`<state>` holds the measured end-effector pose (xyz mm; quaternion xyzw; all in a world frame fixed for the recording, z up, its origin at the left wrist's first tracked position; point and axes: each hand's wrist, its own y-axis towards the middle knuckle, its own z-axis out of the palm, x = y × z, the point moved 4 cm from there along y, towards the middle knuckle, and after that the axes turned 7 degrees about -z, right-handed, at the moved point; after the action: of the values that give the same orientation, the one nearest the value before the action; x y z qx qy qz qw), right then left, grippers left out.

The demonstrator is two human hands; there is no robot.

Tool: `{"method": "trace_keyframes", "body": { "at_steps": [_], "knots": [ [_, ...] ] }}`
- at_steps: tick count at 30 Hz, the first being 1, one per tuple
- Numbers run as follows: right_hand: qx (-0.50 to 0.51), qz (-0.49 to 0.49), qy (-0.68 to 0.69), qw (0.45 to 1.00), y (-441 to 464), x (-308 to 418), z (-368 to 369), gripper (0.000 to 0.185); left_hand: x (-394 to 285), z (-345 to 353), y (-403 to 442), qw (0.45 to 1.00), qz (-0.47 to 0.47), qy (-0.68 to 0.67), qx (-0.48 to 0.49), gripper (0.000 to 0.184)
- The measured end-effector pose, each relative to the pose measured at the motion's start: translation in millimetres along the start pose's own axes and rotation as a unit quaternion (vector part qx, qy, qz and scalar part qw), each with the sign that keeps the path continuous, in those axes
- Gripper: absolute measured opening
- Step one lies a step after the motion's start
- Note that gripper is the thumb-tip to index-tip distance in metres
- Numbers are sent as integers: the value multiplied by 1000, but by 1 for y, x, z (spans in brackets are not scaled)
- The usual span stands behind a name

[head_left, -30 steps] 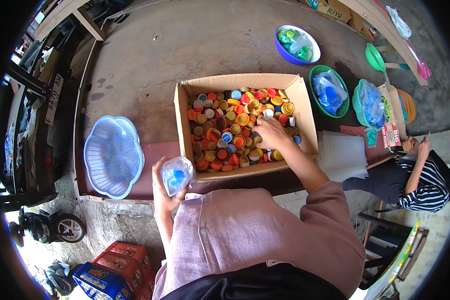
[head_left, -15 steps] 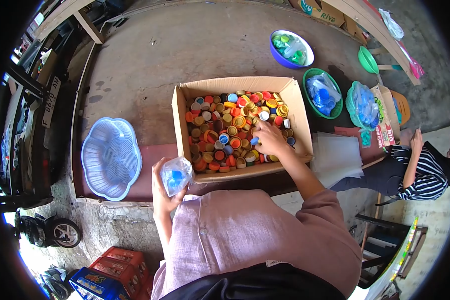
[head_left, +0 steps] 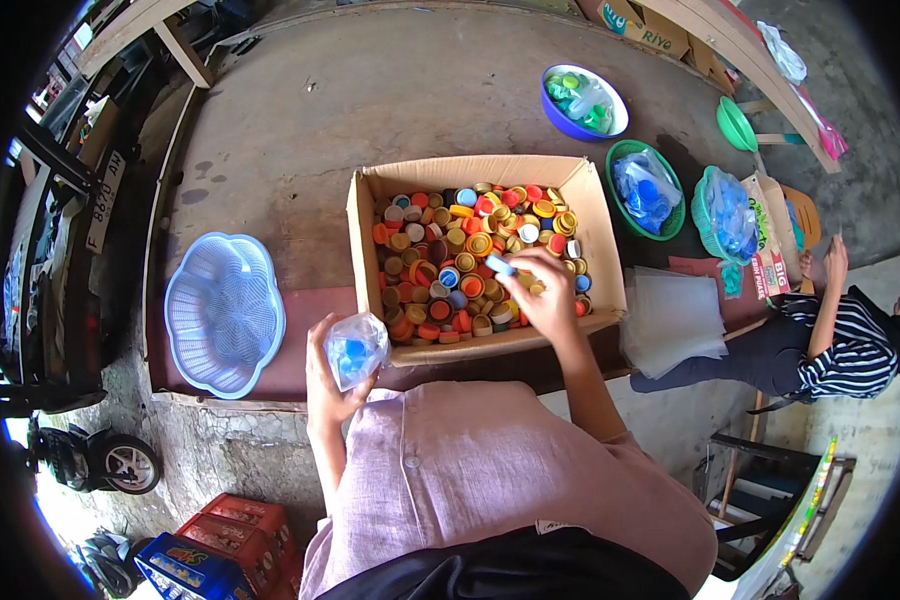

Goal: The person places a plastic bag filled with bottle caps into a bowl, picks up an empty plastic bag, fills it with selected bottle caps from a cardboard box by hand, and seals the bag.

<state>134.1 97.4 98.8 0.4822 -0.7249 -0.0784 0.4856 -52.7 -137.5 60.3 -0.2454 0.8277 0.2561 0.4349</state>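
Observation:
A clear plastic bag [head_left: 358, 338] with blue caps inside is held in my left hand [head_left: 326, 378], in front of the box's near left corner. My right hand [head_left: 545, 290] pinches a light blue bottle cap [head_left: 500, 265] between thumb and fingers, over the right half of the cardboard box [head_left: 480, 166]. Below it, many loose bottle caps [head_left: 440, 250] in red, gold, orange, white and blue fill the box.
An empty light blue plastic basket [head_left: 225, 315] stands at the left. Beyond the box are a purple bowl [head_left: 570, 128], a green basket [head_left: 625, 225] and a teal basket [head_left: 707, 225] of filled bags. Clear plastic sheets [head_left: 675, 315] lie near a seated person [head_left: 850, 345].
My right hand has lifted from the caps with the light blue cap, moving slightly left. My left hand with the bag is nearly still. The person at the right has raised a hand.

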Motion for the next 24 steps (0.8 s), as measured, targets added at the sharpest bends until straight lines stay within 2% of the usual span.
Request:
{"method": "trace_keyframes", "body": {
  "at_steps": [3, 5, 7, 9, 11, 13, 15, 17, 18, 19, 21, 24],
  "knots": [
    [8, -30, 105, 994, 11, 45, 28, 14, -3, 2, 1, 1000, 2, -1, 4, 79],
    [20, -144, 157, 977, 21, 82, 53, 15, -6, 2, 2, 1000, 2, -5, 5, 79],
    [74, -172, 138, 973, 20, 99, 78, 20, -8, 1, 2, 1000, -6, -21, 6, 79],
    [175, -170, 109, 964, 14, 102, 103, 29, -10, 0, 1, 1000, 12, -11, 3, 79],
    [208, -182, 76, 958, 13, 106, 109, 32, -10, -2, 0, 1000, 29, -1, -2, 79],
    [174, -173, 106, 964, 17, 99, 100, 32, -2, 0, -1, 999, -6, -36, 0, 81],
    [164, -105, 82, 977, 28, 76, 78, 23, -2, -1, 0, 1000, -10, -29, 2, 81],
    [157, 36, -13, 987, 23, 12, 59, 14, -3, -1, 1, 1000, 9, -14, -2, 81],
    [202, 136, -101, 965, 22, -16, 42, 13, -3, -1, 1, 1000, 9, -15, -2, 81],
    [278, 181, -227, 916, 17, -48, 28, 18, -3, -1, 1, 1000, 5, -14, -1, 81],
    [319, 216, -373, 844, 3, -102, 7, 25, -3, 0, 3, 1000, 4, -16, 0, 80],
    [292, 233, -343, 862, 6, -109, 6, 33, -3, 1, 3, 1000, 2, -19, 4, 79]
  ]
}}
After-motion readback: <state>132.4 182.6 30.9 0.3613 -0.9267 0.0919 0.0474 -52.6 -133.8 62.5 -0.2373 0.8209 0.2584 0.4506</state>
